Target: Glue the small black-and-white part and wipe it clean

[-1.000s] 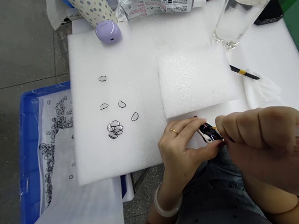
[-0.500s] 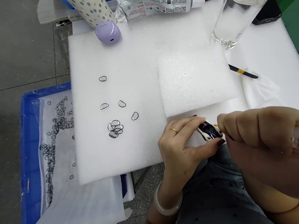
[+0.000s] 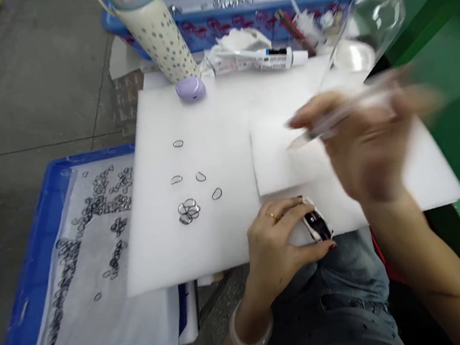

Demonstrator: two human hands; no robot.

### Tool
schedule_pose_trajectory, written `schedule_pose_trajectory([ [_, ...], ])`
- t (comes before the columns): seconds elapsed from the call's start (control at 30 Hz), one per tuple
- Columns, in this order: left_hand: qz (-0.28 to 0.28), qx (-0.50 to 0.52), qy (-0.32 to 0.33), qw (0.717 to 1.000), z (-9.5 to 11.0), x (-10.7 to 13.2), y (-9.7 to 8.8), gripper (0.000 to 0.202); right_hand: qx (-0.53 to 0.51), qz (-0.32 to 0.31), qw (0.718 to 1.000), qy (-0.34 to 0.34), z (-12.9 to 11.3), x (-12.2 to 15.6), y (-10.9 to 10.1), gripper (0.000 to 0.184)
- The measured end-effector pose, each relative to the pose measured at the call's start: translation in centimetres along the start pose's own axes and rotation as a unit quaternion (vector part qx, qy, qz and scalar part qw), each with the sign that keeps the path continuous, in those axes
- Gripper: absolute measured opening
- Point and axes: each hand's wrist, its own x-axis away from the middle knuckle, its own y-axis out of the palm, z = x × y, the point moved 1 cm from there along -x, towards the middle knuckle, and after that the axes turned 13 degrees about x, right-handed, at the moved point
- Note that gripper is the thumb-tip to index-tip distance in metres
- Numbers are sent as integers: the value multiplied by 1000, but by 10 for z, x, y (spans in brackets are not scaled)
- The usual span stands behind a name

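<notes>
My left hand [image 3: 272, 246] pinches a small black-and-white toy car [image 3: 318, 225] between thumb and fingers at the front edge of the white foam board [image 3: 222, 242]. Over the smaller foam pad [image 3: 280, 165], my right hand [image 3: 366, 147] is blurred by motion. A slim translucent stick-like tool [image 3: 335, 116] is held in it, its tip pointing left; the blur hides its exact kind. Left of the hands, several thin black D-shaped rings [image 3: 189, 211] lie in a cluster, with a few loose ones [image 3: 200, 176] above.
A blue tray [image 3: 31, 252] at left holds many more rings on white sheets. Along the back stand a dotted tumbler [image 3: 162, 39], a purple case [image 3: 191, 89], a white tube [image 3: 278, 58], a clear bottle [image 3: 379, 14] and a blue bin [image 3: 230, 24].
My right hand has moved from beside the car up and left over the foam pad, its tool now showing. The toy car has turned slightly in my left hand. The view has shifted.
</notes>
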Motion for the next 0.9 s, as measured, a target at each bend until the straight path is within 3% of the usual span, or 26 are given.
schedule_pose_trajectory([
  [0.07, -35, -21, 22, 999, -2, 3, -2, 45, -73, 89, 993, -38, 6, -8, -9, 55],
  [0.1, -47, -29, 31, 998, -3, 5, -2, 42, -103, 166, 979, -60, 11, -7, -17, 52],
  [0.2, -52, -46, 52, 996, -5, 8, 0, 32, -77, 422, 896, -112, 38, 6, -54, 33],
  [0.23, -47, -52, 56, 996, -5, 9, 1, 30, -26, 452, 886, -102, 49, 12, -66, 25],
  [0.27, -42, -58, 57, 996, -5, 9, 2, 29, 48, 437, 895, -71, 61, 17, -75, 19],
  [0.33, -38, -68, 57, 995, -4, 9, 4, 28, 212, 321, 923, 19, 86, 25, -87, 16],
  [0.4, -40, -76, 57, 995, -4, 9, 4, 29, 303, 234, 921, 70, 107, 30, -92, 20],
  [0.57, -40, -87, 58, 994, -5, 10, 5, 31, 381, 129, 913, 63, 130, 33, -94, 26],
  [0.7, -39, -96, 54, 993, -5, 9, 6, 33, 343, 150, 922, 97, 127, 47, -114, 23],
  [0.83, -38, -103, 67, 992, -4, 8, 6, 30, 247, 65, 950, 180, 127, 57, -127, 38],
  [0.9, -36, -108, 70, 991, -4, 9, 6, 30, 223, 78, 951, 202, 128, 53, -127, 43],
])
